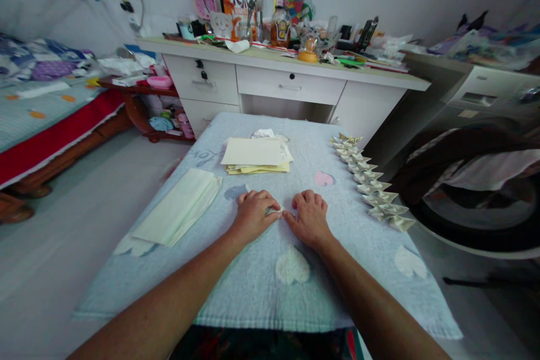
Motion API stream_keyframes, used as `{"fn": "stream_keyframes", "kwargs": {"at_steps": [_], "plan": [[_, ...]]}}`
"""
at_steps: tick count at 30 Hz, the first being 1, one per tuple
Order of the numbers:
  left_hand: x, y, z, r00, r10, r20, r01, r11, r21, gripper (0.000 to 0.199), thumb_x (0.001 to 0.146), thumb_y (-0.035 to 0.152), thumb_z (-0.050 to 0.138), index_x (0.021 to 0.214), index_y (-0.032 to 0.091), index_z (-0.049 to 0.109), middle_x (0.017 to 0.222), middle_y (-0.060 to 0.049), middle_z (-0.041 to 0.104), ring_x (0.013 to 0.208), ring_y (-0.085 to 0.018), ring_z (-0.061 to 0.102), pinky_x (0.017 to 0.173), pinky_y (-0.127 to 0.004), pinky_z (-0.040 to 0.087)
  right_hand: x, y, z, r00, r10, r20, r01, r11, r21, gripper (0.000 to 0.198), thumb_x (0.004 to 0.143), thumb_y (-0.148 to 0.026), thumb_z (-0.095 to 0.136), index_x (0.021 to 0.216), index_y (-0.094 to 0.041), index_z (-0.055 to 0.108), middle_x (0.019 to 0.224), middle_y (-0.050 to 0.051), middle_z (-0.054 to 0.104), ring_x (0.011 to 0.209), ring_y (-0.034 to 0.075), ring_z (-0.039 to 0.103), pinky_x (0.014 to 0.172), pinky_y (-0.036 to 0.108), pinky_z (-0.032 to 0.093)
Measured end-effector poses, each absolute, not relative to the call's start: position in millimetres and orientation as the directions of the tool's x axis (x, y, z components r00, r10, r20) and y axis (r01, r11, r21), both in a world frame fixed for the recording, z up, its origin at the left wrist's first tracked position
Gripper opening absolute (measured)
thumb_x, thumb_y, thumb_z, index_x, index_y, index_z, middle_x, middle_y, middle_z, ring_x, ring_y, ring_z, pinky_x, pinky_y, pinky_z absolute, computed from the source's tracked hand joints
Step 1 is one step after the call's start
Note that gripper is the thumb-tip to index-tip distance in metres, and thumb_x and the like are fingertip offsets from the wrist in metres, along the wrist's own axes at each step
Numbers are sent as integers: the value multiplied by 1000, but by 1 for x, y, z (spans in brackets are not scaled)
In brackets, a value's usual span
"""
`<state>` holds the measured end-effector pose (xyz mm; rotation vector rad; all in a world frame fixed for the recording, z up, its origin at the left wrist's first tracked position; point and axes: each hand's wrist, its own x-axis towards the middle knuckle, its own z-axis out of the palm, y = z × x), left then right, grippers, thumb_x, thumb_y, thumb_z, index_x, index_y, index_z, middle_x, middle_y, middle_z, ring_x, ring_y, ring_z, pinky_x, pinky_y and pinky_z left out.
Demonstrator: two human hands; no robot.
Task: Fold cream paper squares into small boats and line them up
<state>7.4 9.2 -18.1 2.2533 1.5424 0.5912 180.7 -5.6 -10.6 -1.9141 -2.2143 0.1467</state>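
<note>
On the cloth-covered table, a small piece of folded paper lies mostly hidden under my left hand, whose thumb and fingers are closed on it. My right hand is beside it, fingers curled down, its thumb tip meeting the paper's right end close to the left thumb. Beyond my hands lies a stack of cream and yellow paper sheets. Left of my left hand is a pile of long pale folded paper. Along the right side runs a row of several pointed folded-paper pieces.
A white desk crowded with jars and packets stands past the table's far edge. To the right is a washing machine with cloth hanging from its door. A bed and a low reddish shelf stand on the left.
</note>
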Motion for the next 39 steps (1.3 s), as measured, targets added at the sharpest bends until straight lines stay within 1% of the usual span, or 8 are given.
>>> {"fn": "stream_keyframes", "kwargs": {"at_steps": [9,14,20,25,29,34,37,39], "plan": [[10,9,-13,304,949,85,821,-306,482,13,79,35,64,90,29,68,98,0,63,99,-22,51,88,-40,29,181,-6,-11,-142,983,118,962,165,-217,34,85,-52,53,95,-20,57,103,9,50,97,26,42,84,38,30],[10,9,-12,312,946,91,813,-315,490,13,79,35,63,90,30,67,98,0,63,99,-22,51,87,-40,29,183,-6,-12,-142,983,118,960,165,-226,34,84,-53,53,96,-21,56,104,9,50,97,26,42,83,39,30],[10,9,-13,309,949,69,819,-302,488,14,78,29,62,91,30,67,97,0,63,100,-23,51,88,-41,29,192,-4,-13,-137,987,88,957,155,-247,29,83,-45,57,101,-23,55,111,8,49,100,25,42,86,39,30],[9,9,-14,319,944,79,808,-315,498,14,79,28,61,91,31,67,99,0,63,100,-23,51,88,-41,29,197,-3,-13,-142,987,73,942,157,-297,22,82,-37,57,101,-25,57,113,7,49,102,26,42,89,40,29],[9,9,-15,317,944,93,805,-320,499,16,79,26,60,92,31,67,100,0,63,101,-23,51,88,-41,29,197,-3,-10,-154,985,78,938,170,-302,18,83,-30,56,100,-25,58,113,8,50,103,26,42,90,40,28],[9,9,-13,328,941,81,809,-325,490,16,81,27,57,93,31,67,100,0,63,101,-23,51,88,-41,30,188,-4,-4,-219,953,210,897,281,-341,12,85,-27,55,95,-21,58,108,7,53,100,23,43,86,34,30],[9,9,-13,340,936,90,811,-341,476,18,84,26,54,95,31,67,99,-1,62,100,-23,51,88,-41,31,180,-4,-4,-354,921,163,846,390,-364,10,88,-24,51,91,-21,61,93,4,58,91,19,47,81,31,29],[7,9,-14,349,933,91,813,-350,465,20,84,23,53,97,31,66,100,-1,62,100,-23,50,88,-41,31,177,-4,-5,-410,904,122,830,425,-362,13,90,-22,49,90,-21,63,88,3,59,88,18,48,79,30,28]]}}
